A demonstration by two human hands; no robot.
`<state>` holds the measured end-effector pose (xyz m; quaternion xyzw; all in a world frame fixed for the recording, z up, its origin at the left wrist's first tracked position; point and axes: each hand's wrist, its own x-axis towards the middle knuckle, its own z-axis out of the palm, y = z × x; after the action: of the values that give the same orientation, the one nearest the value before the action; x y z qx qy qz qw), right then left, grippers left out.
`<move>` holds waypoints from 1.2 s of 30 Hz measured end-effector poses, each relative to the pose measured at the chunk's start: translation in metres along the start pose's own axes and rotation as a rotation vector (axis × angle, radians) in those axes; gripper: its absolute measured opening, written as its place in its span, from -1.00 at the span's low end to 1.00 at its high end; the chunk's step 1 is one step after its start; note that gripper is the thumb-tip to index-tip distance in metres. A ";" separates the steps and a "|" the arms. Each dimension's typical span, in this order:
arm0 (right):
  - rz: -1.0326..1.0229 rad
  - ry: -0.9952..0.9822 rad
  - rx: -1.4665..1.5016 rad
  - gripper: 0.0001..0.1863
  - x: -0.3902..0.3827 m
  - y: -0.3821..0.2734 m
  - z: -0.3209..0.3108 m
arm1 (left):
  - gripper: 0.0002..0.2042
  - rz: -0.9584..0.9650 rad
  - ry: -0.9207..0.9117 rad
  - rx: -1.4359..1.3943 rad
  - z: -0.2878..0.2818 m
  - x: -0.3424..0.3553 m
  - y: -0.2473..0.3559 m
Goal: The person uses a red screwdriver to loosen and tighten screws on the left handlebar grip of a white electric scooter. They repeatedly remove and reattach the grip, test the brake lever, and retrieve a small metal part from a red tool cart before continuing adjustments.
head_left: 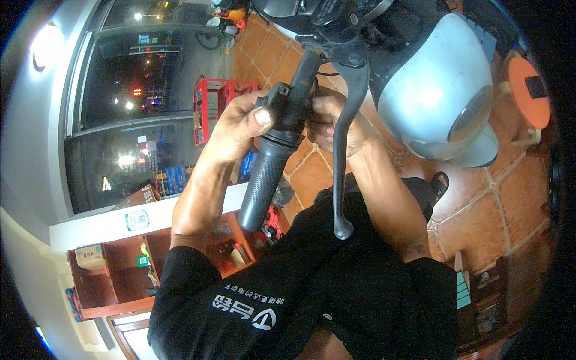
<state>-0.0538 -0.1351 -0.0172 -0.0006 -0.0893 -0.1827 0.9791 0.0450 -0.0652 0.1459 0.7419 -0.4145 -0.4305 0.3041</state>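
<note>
A black handlebar (307,71) of a scooter runs down toward me and ends in a textured rubber grip (262,186). Around the bar, just above the grip, sits a black switch housing (287,108). My left hand (241,123) is closed on the housing's left side, its thumb pressed against it. On the opposite side, my right hand (339,123) has its fingers curled against the housing, partly behind the black brake lever (341,156). Whether a small part or tool sits in the right fingers is hidden. The lever hangs apart from the grip, its ball end low.
The scooter's pale blue body panel (441,90) bulges at the right. Behind it stands an orange round-topped stool (528,93). A red cart (207,111) is on the tiled floor (498,210), beyond my left arm. Wooden shelves (129,270) line the left, below a window.
</note>
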 end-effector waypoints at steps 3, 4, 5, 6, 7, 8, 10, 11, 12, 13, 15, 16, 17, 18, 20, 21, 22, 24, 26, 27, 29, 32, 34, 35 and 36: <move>0.040 0.022 0.042 -0.82 0.004 0.000 -0.004 | -0.27 0.013 -0.013 0.015 0.002 0.001 0.003; 0.041 0.028 0.066 -0.81 0.004 0.001 -0.004 | -0.27 0.009 -0.029 0.022 0.000 0.001 0.004; 0.042 0.033 0.090 -0.81 0.004 0.003 -0.002 | -0.28 0.005 -0.045 0.028 -0.001 0.001 0.004; 0.044 0.039 0.114 -0.80 0.004 0.004 -0.002 | -0.28 0.022 -0.036 0.041 -0.001 0.002 0.004; 0.058 0.031 0.110 -0.79 0.003 0.004 -0.002 | -0.28 0.040 -0.027 0.053 -0.001 0.002 0.003; 0.073 0.023 0.105 -0.78 0.002 0.004 -0.002 | -0.28 0.058 -0.017 0.065 -0.001 0.002 0.002; 0.063 0.049 0.103 -0.76 -0.002 0.005 0.001 | -0.28 0.068 -0.013 0.076 -0.001 0.002 0.001; 0.037 0.084 0.105 -0.75 -0.005 0.007 0.005 | -0.28 0.074 -0.012 0.081 -0.001 0.003 0.001; 0.011 0.118 0.107 -0.74 -0.006 0.007 0.007 | -0.27 0.067 -0.040 0.082 -0.002 0.004 0.001; 0.007 0.085 0.091 -0.75 -0.007 0.007 0.006 | -0.26 0.057 -0.067 0.084 -0.004 0.005 0.002; -0.001 0.018 0.059 -0.76 -0.010 0.006 0.001 | -0.24 0.045 -0.104 0.066 -0.009 0.006 -0.001; -0.002 0.007 0.048 -0.79 -0.012 0.005 -0.001 | -0.22 0.043 -0.115 0.047 -0.012 0.007 -0.008; -0.003 -0.005 0.037 -0.80 -0.014 0.003 -0.003 | -0.20 0.042 -0.126 0.029 -0.014 0.007 -0.011; -0.003 -0.016 0.025 -0.81 -0.015 0.002 -0.004 | -0.19 -0.034 -0.086 -0.117 -0.012 0.005 -0.014; -0.268 0.254 -0.426 -0.80 -0.022 0.011 0.002 | -0.19 -0.189 0.000 -0.413 -0.004 -0.003 -0.021; -0.400 0.388 -0.652 -0.78 -0.026 0.016 0.005 | -0.21 -0.192 -0.002 -0.479 -0.006 -0.002 -0.030; -0.561 0.411 -0.981 -0.69 -0.027 0.025 -0.010 | -0.24 -0.194 -0.013 -0.535 -0.009 0.000 -0.041; -0.623 0.344 -1.292 -0.56 -0.034 0.044 -0.015 | -0.42 -0.250 0.061 -0.568 -0.010 0.004 -0.070; -0.590 0.230 -1.439 -0.40 -0.038 0.053 -0.020 | -0.55 -0.183 0.036 -0.628 0.014 0.002 -0.090; -0.645 0.256 -1.479 -0.41 -0.040 0.054 -0.026 | -0.57 -0.157 0.087 -0.740 0.032 0.002 -0.091; -0.753 0.298 -1.550 -0.43 -0.043 0.049 -0.022 | -0.58 -0.164 0.189 -0.815 0.044 -0.004 -0.104; -0.728 0.252 -1.458 -0.41 -0.047 0.042 -0.021 | -0.59 -0.146 0.231 -0.868 0.049 -0.004 -0.111; -0.610 0.177 -1.445 -0.41 -0.054 0.031 -0.016 | -0.57 -0.131 0.077 -0.905 0.043 -0.005 -0.113; -0.596 0.176 -1.418 -0.42 -0.055 0.030 -0.018 | -0.56 -0.095 0.116 -0.894 0.046 -0.004 -0.116; -0.582 0.176 -1.391 -0.42 -0.056 0.030 -0.021 | -0.55 -0.076 0.097 -0.803 0.047 -0.006 -0.116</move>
<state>-0.0906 -0.0877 -0.0465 -0.5798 0.1283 -0.4474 0.6688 0.0422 -0.0100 0.0329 0.5982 -0.1710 -0.5336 0.5729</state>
